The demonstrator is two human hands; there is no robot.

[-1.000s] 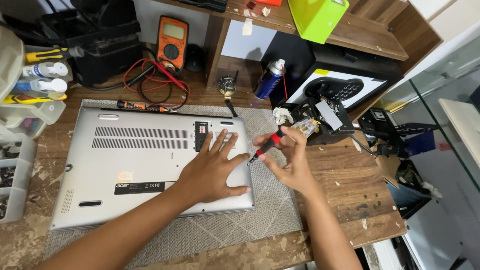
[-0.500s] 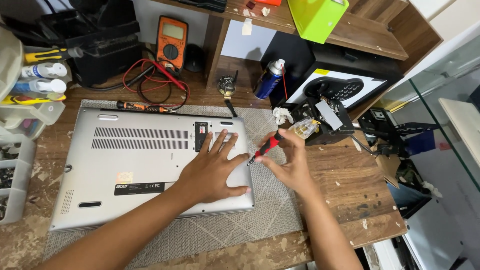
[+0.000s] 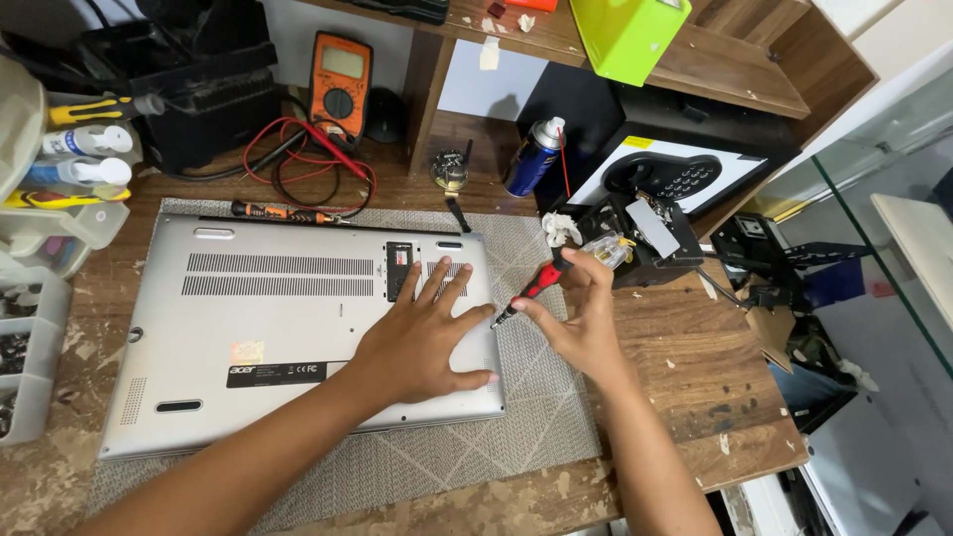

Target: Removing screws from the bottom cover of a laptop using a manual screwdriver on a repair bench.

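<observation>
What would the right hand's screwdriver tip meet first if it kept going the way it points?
The right hand holds a red-and-black screwdriver angled down-left. Its tip aims at the right edge of the upturned silver laptop, beside the left hand. Whether the tip touches cannot be told.

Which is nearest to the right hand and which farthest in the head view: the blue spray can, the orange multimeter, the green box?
From the right hand, which holds a red screwdriver:
1. Blue spray can, just behind the hand, by the shelf post.
2. Green box, up on the shelf, farther back.
3. Orange multimeter, far back left, against the wall.
</observation>
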